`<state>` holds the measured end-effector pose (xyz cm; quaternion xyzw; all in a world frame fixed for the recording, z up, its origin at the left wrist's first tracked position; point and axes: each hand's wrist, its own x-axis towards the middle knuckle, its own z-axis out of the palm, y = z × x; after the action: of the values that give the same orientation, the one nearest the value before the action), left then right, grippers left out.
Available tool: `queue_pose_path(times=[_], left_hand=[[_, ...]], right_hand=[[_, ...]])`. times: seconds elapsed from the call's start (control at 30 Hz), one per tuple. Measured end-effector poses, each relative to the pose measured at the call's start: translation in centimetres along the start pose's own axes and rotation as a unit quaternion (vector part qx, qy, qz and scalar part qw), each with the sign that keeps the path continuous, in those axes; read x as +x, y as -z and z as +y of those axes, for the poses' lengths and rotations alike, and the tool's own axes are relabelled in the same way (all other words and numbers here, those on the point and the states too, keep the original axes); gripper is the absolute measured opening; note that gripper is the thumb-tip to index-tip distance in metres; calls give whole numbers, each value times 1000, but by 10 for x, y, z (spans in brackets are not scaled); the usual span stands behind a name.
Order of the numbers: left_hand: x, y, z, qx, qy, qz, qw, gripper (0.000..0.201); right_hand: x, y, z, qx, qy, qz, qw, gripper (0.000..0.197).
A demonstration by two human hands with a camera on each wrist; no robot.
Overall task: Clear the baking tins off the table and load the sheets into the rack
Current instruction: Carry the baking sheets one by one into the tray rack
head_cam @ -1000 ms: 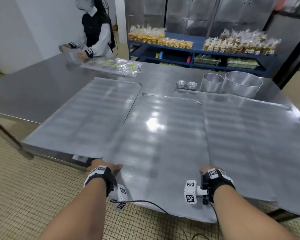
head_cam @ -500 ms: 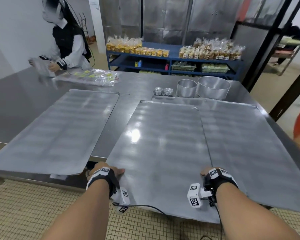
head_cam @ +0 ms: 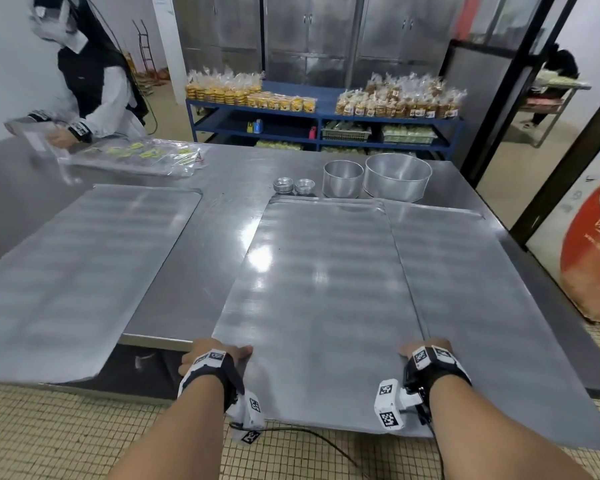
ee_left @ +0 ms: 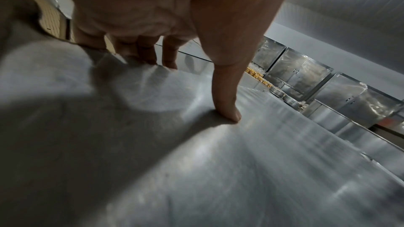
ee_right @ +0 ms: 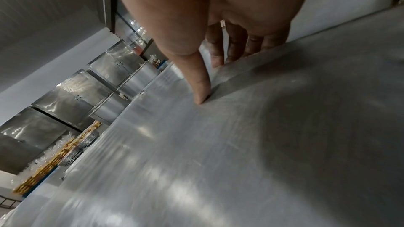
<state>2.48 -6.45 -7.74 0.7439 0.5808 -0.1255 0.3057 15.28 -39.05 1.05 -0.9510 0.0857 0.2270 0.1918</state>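
The middle baking sheet [head_cam: 319, 289] lies lengthwise on the steel table [head_cam: 222, 220], and its near end sticks out past the table's front edge. My left hand [head_cam: 215, 355] grips its left edge, with the thumb [ee_left: 227, 108] on top and the fingers [ee_left: 150, 54] curled under. My right hand [head_cam: 426, 351] grips the right edge the same way, thumb [ee_right: 201, 89] on top. This sheet overlaps a right sheet [head_cam: 482, 289]. A left sheet [head_cam: 77, 271] lies apart from it. A large round tin [head_cam: 397, 176], a smaller tin [head_cam: 342, 178] and small tin stacks [head_cam: 283, 185] stand behind.
Another person [head_cam: 94, 81] handles clear plastic bags [head_cam: 136, 157] at the table's far left. A blue shelf [head_cam: 319, 123] of packaged baked goods and steel cabinets [head_cam: 309, 36] stand behind. A black-framed doorway [head_cam: 520, 98] and an orange banner [head_cam: 593, 254] are on the right.
The middle sheet has slid right, off the left sheet, leaving a strip of bare table between them. Both hands keep the same grip on it.
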Motion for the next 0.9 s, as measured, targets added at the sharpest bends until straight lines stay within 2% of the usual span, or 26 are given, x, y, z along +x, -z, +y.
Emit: queue_pose_path(times=[0.13,0.23,0.33,0.43,0.57,0.63,0.8,0.9], left_hand=[[16,-18,16,28,20,1,999,116],[9,-19,26,32,26,-2,999,110],[0,-19,33,30,37,-10,999,106],[-5,-21,36,14,41,-14,999,106],[3,-29,34,-28,51,-7,998,113],[-6,-27,38,-54,50,-13,997,114],[-26,-16,47,-112,31,-42,992,94],[-32,-10,48,-110,22,-61,992,77]], right_hand=[[25,-1,0,48,-14,22,998,32],[48,-3,5,166,-53,23,984,24],[71,-4,8,206,-82,22,975,37],[83,-8,10,206,-115,23,972,40],[110,-26,25,195,-151,48,968,54],[102,-23,20,198,-165,54,965,56],[75,-10,7,218,-200,70,953,50],[85,-17,12,258,-170,59,949,53]])
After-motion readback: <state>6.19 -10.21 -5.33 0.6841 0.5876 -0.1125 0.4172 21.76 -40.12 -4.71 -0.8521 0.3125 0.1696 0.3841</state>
